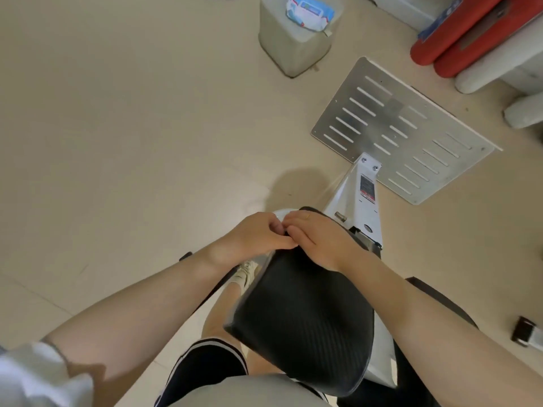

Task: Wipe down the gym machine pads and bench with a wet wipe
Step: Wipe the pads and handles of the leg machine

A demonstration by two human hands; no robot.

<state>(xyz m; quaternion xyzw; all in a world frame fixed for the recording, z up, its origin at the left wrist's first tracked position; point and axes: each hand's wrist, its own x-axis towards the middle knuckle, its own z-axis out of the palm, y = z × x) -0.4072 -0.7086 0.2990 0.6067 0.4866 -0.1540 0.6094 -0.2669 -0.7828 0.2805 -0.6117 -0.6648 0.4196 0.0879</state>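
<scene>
A black ribbed seat pad [302, 324] of the gym machine fills the lower middle of the head view. My left hand [258, 236] and my right hand [320, 239] meet at the pad's far end, fingers curled and touching each other. A sliver of white wet wipe [280, 216] shows between and just beyond the fingertips; most of it is hidden by the hands. A blue and white wet wipe packet [308, 11] lies on a grey stool at the top.
The machine's white frame [358, 195] runs from the pad to a slotted metal footplate [402, 130] on the beige floor. The grey stool [293, 45] stands beyond it. Red and white padded rolls [464, 39] lie at the top right. My leg and shoe [244, 274] stand left of the pad.
</scene>
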